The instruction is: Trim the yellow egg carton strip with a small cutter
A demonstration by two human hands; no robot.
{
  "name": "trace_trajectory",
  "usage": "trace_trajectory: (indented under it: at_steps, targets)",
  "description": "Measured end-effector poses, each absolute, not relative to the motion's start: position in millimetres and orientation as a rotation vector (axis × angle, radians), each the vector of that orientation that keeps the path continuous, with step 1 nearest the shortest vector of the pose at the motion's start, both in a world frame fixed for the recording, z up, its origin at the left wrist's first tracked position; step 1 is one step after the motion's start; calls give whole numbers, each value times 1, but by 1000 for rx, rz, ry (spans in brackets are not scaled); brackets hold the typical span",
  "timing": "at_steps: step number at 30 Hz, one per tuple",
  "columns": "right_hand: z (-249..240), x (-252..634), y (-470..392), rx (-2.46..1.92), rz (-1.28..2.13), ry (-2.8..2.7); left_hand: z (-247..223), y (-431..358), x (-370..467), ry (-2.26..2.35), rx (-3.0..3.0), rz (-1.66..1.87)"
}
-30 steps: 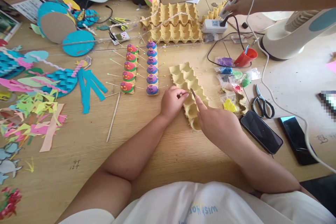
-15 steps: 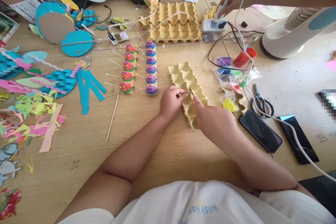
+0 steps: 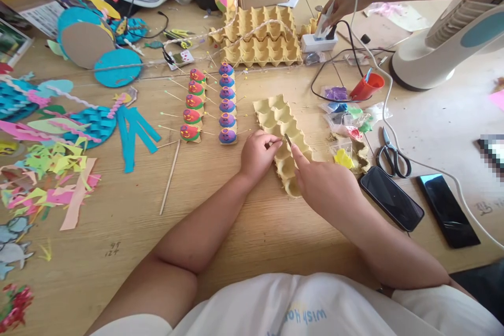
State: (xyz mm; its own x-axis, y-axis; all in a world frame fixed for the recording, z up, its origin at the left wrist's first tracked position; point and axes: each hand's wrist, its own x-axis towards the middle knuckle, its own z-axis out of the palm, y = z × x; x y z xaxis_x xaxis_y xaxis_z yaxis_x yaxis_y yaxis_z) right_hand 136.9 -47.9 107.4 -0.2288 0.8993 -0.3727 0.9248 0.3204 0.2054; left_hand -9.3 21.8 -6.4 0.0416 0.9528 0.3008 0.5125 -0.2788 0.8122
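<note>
In front of me a strip of pale egg tray point(image 3: 290, 128) with two rows of cups lies slanted on the table, hollows up. My left hand point(image 3: 259, 156) is closed at its left edge, thumb and fingers pinching the cardboard. My right hand point(image 3: 325, 181) is wrapped round a small knife, index finger stretched along it. Only the dark blade point(image 3: 287, 139) shows, its tip against the tray's middle ridge near my left fingertips; the handle is hidden in my palm.
Red-green caterpillars point(image 3: 192, 101) and purple-blue caterpillars point(image 3: 227, 106) stand left of the tray. A wooden stick point(image 3: 170, 177) lies nearer. On the right are scissors point(image 3: 389, 153), two phones point(image 3: 391, 198) and clay bags point(image 3: 342, 160). Another person's hand point(image 3: 337, 6) is at a power strip point(image 3: 318, 43).
The other person's hand has shifted slightly left at the power strip, and the white cable has swung to the right. My hands, the knife and the egg tray stay almost the same.
</note>
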Motion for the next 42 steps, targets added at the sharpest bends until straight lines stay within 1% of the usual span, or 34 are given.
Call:
trace_trajectory:
  at_steps: [7,28,33,38,42]
  targets:
    - [108,139,-50,1626,-29,2194,-6,21,-9,1492,1830,1150]
    - [108,140,-50,1598,-48,2195,-6,21,-9,1473,1830,1168]
    - [103,141,-49,1660,-16,2227,-6,22,-10,1460,1846,1171]
    - [101,142,-49,1607,-26,2223,-7,22,-10,1472,1849,1178]
    - [101,140,-47,1680,-4,2222,-7,22,-10,1459,1862,1175]
